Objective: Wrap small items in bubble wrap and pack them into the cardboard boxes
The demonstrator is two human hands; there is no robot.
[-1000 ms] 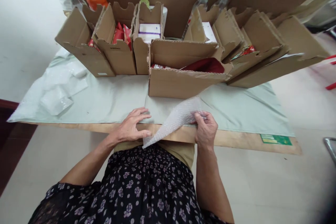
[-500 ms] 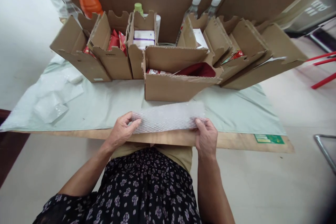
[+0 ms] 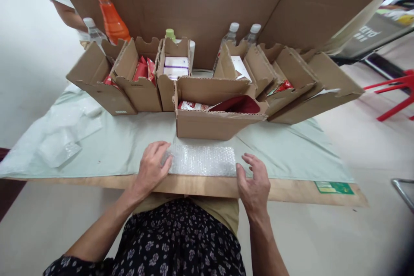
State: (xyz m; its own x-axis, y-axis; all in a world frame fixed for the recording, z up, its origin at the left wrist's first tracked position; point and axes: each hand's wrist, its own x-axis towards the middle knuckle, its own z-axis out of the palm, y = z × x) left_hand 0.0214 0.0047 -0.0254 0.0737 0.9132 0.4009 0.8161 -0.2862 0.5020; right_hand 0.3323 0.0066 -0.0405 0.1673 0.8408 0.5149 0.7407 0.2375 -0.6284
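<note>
A strip of clear bubble wrap (image 3: 203, 160) lies flat on the pale green cloth (image 3: 126, 151) near the table's front edge. My left hand (image 3: 153, 164) is at its left end, thumb and fingers apart; whether the fingertips touch the wrap I cannot tell. Just off the right end is my right hand (image 3: 254, 180), fingers spread, holding nothing. Directly behind the strip stands a cardboard box (image 3: 213, 125) with a dark red item (image 3: 237, 105) and a printed packet inside.
More open cardboard boxes (image 3: 144, 92) stand behind, holding red packets and white cartons (image 3: 176, 62). Bottles, one orange (image 3: 113, 21), rise behind them against a cardboard panel (image 3: 207, 4). Loose bubble wrap (image 3: 60, 148) lies at left. Another person's arm (image 3: 69, 15) shows top left; a red stool (image 3: 401, 90) stands right.
Both hands held the bubble wrap by its ends above the table. Now it lies on the cloth, and my right hand has let go and opened. The view has tilted up somewhat.
</note>
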